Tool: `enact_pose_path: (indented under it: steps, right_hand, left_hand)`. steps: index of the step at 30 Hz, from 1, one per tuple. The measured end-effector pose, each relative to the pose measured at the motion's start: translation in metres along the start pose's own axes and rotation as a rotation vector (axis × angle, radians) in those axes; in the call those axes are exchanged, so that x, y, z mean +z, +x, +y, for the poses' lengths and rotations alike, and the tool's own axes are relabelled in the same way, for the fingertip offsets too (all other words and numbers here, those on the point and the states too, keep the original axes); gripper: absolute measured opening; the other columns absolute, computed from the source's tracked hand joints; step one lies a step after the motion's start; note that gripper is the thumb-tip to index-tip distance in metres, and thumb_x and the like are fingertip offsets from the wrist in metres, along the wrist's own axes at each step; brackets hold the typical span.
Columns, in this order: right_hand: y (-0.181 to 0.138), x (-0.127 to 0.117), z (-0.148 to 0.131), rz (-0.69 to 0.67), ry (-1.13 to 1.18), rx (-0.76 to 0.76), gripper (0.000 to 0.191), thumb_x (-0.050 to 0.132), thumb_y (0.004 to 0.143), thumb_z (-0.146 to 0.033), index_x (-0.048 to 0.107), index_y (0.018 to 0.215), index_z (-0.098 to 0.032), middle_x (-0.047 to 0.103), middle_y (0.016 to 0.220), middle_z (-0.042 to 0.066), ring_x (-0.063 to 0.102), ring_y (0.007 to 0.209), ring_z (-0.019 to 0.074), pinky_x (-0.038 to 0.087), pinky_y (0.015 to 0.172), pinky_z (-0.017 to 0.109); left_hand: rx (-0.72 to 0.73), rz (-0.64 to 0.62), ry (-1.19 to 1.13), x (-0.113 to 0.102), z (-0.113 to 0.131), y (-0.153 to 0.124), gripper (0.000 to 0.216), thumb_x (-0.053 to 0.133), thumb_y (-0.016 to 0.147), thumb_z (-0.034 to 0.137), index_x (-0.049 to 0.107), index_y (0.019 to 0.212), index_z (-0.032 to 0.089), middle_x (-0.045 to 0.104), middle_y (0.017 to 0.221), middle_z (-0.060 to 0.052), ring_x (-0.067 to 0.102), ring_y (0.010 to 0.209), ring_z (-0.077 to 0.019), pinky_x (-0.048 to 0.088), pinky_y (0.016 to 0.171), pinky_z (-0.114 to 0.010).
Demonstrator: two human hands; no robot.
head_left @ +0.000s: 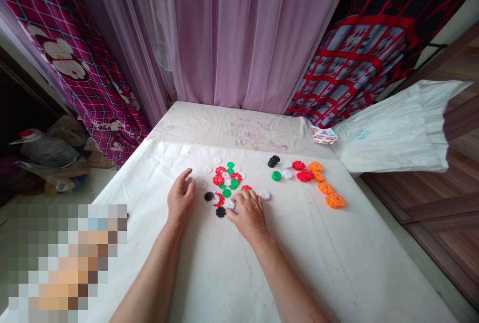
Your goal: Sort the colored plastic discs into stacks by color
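Small flower-shaped plastic discs lie on a white-covered table. A mixed pile of red, green and white discs sits just beyond my hands. My left hand rests flat on the cloth, fingers stretched out, left of a black disc. My right hand lies palm down with its fingers curled onto a white disc, next to another black disc. Further right lie black discs, a green one, red ones and a row of orange discs.
Purple curtains hang behind the table's far edge. A white cloth drapes off to the right, with a small printed packet beside it. Patterned fabrics hang left and right. A wooden floor shows on the right.
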State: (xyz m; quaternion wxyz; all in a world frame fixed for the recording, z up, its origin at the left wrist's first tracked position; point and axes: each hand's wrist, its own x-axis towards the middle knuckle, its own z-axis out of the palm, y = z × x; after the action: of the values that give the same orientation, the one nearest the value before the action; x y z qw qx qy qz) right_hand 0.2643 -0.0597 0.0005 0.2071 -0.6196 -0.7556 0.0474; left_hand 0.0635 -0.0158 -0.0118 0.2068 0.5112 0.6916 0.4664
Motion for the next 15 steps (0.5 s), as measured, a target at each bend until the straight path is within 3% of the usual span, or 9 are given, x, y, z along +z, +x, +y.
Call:
enact_pose_path:
  steps: [3,8,11,15]
  right_hand:
    - [-0.003,-0.003,0.016,0.132,0.028,-0.004,0.015,0.070,0.077,-0.027,0.066,0.091,-0.023,0.067,0.098,0.004,0.054,0.096,0.0218,0.034,0.084,0.034]
    - [-0.007,-0.021,0.072,0.374,-0.056,0.144,0.013,0.065,0.080,-0.028,0.067,0.090,-0.021,0.068,0.100,0.006,0.054,0.096,0.0231,0.035,0.082,0.034]
    - [-0.010,-0.026,0.094,0.378,-0.105,0.191,0.013,0.063,0.080,-0.030,0.068,0.089,-0.021,0.069,0.100,0.007,0.055,0.095,0.0237,0.035,0.081,0.034]
    - [-0.011,-0.025,0.095,0.326,-0.119,0.188,0.012,0.063,0.081,-0.030,0.068,0.088,-0.022,0.069,0.100,0.006,0.055,0.096,0.0234,0.034,0.080,0.034]
  left_hand:
    - [-0.002,0.004,-0.010,0.000,0.000,0.000,0.039,0.054,0.083,0.029,0.063,0.121,0.025,0.070,0.113,-0.004,0.062,0.110,-0.0206,0.046,0.102,-0.038]
    - [0.010,0.015,-0.010,0.001,0.000,0.000,0.038,0.054,0.083,0.030,0.064,0.120,0.025,0.071,0.109,-0.003,0.062,0.110,-0.0209,0.046,0.103,-0.039]
    - [0.021,0.004,0.013,0.001,-0.001,0.001,0.038,0.054,0.083,0.030,0.064,0.120,0.025,0.071,0.105,-0.003,0.063,0.108,-0.0207,0.047,0.101,-0.038]
    - [0.045,0.007,0.038,0.000,-0.004,0.002,0.039,0.054,0.083,0.031,0.063,0.121,0.026,0.071,0.101,-0.002,0.064,0.103,-0.0197,0.050,0.095,-0.036]
